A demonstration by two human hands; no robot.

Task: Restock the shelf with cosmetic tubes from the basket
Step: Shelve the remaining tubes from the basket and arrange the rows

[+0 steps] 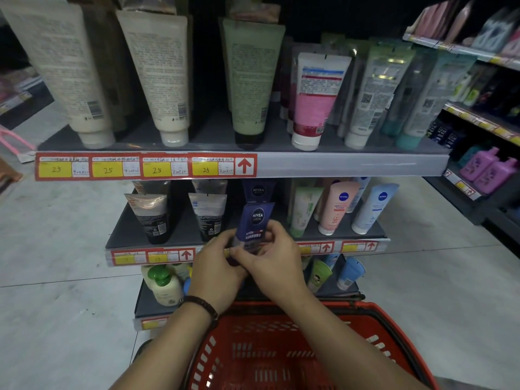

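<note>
1. The left hand (215,273) and the right hand (274,260) are both grasping one dark blue tube (253,223), holding it by its lower end in front of the middle shelf (180,236).
2. The tube is standing almost upright, cap end down, and its label is facing the camera.
3. Another dark blue tube (258,190) of the same brand is standing just behind it on the middle shelf.
4. On the same shelf, two black tubes (153,218) are standing to the left, and a green, a pink and a pale blue tube (374,208) are standing to the right.
5. The red basket (281,350) is sitting low in front of the person, under both forearms; I cannot tell if any tubes are lying in it.
6. The left wrist is wearing a dark bracelet (199,304).
7. The top shelf (351,163) is carrying larger tubes, and red and yellow price tags (146,166) are sticking on its front edge.
</note>
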